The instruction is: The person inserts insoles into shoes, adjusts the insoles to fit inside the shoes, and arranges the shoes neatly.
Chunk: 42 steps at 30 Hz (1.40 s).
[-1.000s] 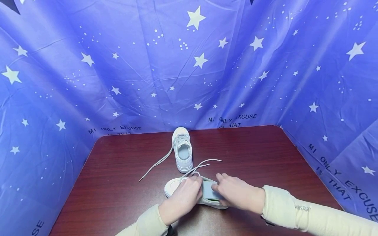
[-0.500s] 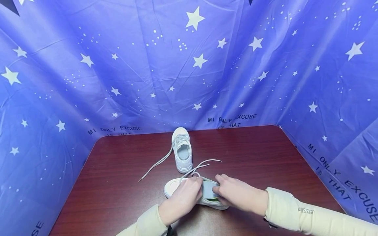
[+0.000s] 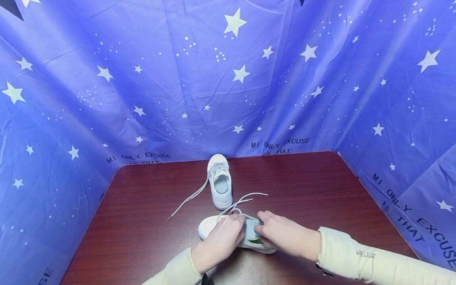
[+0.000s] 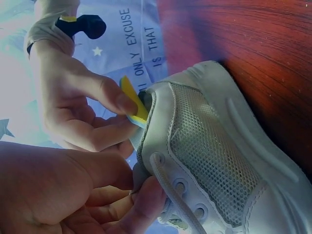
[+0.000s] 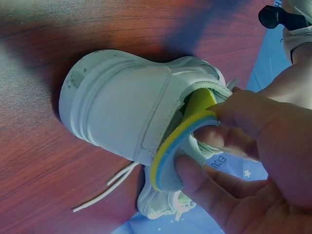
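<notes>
A white lace-up sneaker [image 3: 208, 227] stands on the table's near side, toe to the left, its lace ends loose. My left hand [image 3: 222, 235] grips the tongue area at the top of its opening; in the left wrist view that hand [image 4: 63, 190] has thumb and fingers pinched just behind the eyelets. My right hand [image 3: 285, 235] pinches the heel end of a grey-topped insole [image 3: 252, 227]. Seen from the right wrist, the insole [image 5: 170, 151] shows a yellow underside and blue layer, its heel bent up out of the shoe. The front of the insole is hidden inside the sneaker.
A second white sneaker [image 3: 222, 201] stands just behind, toe toward the back, with a grey insole inside and its laces trailing left. The dark red wooden table [image 3: 142, 237] meets a blue star-print curtain [image 3: 199, 79] at the back and sides.
The right hand has shifted slightly right and back left, still pinching the insole, with a bit more of its yellow-green side showing. My left hand and both sneakers stay in place.
</notes>
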Tool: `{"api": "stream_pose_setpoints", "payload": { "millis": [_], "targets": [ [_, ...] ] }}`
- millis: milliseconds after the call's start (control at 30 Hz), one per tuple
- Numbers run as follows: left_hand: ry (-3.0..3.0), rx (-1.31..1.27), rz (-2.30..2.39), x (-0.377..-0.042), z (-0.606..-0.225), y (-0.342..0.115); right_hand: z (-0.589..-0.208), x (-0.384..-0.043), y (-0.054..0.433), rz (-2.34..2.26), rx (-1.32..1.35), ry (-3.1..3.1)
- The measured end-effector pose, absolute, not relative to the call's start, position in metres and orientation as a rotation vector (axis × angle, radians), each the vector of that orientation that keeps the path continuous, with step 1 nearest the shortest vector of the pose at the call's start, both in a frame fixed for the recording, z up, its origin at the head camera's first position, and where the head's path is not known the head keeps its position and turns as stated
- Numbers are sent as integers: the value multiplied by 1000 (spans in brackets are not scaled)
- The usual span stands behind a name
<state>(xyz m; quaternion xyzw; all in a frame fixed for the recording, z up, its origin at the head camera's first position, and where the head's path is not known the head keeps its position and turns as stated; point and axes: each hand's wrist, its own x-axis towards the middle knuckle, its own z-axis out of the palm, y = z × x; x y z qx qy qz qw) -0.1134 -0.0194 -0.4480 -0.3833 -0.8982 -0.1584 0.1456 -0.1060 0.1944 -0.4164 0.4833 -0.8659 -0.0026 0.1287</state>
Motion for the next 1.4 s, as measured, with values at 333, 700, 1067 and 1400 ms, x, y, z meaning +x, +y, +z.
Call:
{"api": "stream_pose_setpoints", "payload": {
  "millis": [333,700,1067,1400],
  "targets": [
    [-2588,-1093,-457,-113,-449,-19,-417,-108,191,10,1392,-2587],
    [-2602,-1099,-478,-114,-448,-21,-423,-111,186,40,1405,-2598],
    [-2556,-1093,-575,-116,-450,-22,-427,-114,178,98,1371,-2650],
    [-2552,-1103,-593,-117,-451,-23,-429,-117,171,119,1379,-2685]
  ]
}}
